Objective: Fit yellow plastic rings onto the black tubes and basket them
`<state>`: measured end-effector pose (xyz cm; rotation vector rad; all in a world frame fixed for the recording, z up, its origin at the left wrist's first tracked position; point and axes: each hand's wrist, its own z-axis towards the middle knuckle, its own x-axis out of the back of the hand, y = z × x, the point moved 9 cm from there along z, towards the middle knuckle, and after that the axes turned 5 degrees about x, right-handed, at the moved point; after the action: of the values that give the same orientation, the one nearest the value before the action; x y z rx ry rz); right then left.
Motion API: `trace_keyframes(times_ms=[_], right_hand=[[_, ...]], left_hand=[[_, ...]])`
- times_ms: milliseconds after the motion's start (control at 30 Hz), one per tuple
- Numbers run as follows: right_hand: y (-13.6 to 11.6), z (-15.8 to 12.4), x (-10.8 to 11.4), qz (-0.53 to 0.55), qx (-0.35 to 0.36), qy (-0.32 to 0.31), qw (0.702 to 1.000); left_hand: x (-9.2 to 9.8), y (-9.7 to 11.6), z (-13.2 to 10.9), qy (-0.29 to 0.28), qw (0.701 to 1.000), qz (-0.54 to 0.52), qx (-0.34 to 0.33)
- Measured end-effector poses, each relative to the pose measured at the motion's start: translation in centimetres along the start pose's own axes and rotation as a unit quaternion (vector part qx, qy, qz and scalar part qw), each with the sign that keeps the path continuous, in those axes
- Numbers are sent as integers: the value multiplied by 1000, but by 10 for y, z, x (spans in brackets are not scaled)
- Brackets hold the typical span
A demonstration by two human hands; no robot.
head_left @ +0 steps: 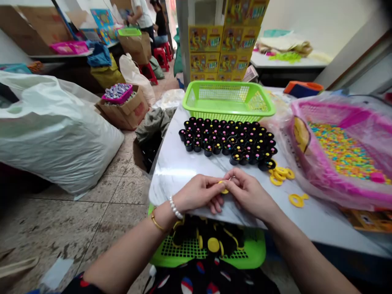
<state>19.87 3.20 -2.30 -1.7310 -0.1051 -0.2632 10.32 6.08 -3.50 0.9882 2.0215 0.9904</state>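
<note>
My left hand (202,194) and my right hand (245,191) meet over the front of the table. Between their fingertips both pinch a small yellow plastic piece (224,188), mostly covered by the fingers. Beyond them stand rows of small black cups (208,149) with pink, yellow and other coloured bits in them. To the right of my right hand lie a loose pile of yellow plastic rings (277,176) and one separate yellow ring with a tab (296,200).
A green basket (229,112) stands behind the cups. At right, a pink basket (324,171) lined with plastic holds colourful pellets. Below the table edge, a green basket (257,249) holds black and yellow parts. A white sack (61,134) stands at left; two people are at the back.
</note>
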Motion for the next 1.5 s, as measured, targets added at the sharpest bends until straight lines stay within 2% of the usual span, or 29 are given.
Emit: trace_keyframes(times_ms=[100,200,333,400,467,567,667,767,900,967,1033,1100,1167,1233,1333,1400,1500], right_hand=[[4,-1,0,40,-9,-3,999],[4,0,0,48,3,0,999],[4,2,0,50,7,3,999],[4,3,2,46,7,7,999],[4,2,6,43,6,11,999],[4,-7,14,44,-6,0,999],[8,-23,24,62,-31,-25,997],[14,-32,33,91,-53,-42,994],[12,-21,30,112,-57,-67,990],[7,-12,21,62,-70,-91,991],[-3,-4,16,-50,-60,-99,992],[-16,2,14,-171,-16,-77,982],[-24,0,12,-228,21,-59,972],[-19,-6,8,-200,20,-67,977],[1,-15,7,-59,-36,-86,994],[13,-19,8,38,-73,-103,991],[15,-23,9,116,-83,-135,981]], left_hand=[[4,-5,4,18,999,-14,27],[7,-4,8,47,999,3,21],[5,-7,4,59,998,10,15],[5,-3,-2,74,996,37,-26],[6,5,-11,104,985,100,-98],[5,16,-25,176,939,218,-197],[5,23,-32,235,901,271,-243],[0,27,-33,219,894,296,-256],[-5,28,-31,174,899,309,-257],[-7,28,-31,165,898,314,-259],[-10,26,-29,158,897,322,-259],[-11,24,-26,163,895,330,-252],[-11,23,-24,173,892,341,-240],[-12,23,-22,177,890,351,-231],[-14,24,-23,180,887,359,-229],[-14,25,-25,183,885,360,-231],[-14,24,-27,191,883,361,-232]])
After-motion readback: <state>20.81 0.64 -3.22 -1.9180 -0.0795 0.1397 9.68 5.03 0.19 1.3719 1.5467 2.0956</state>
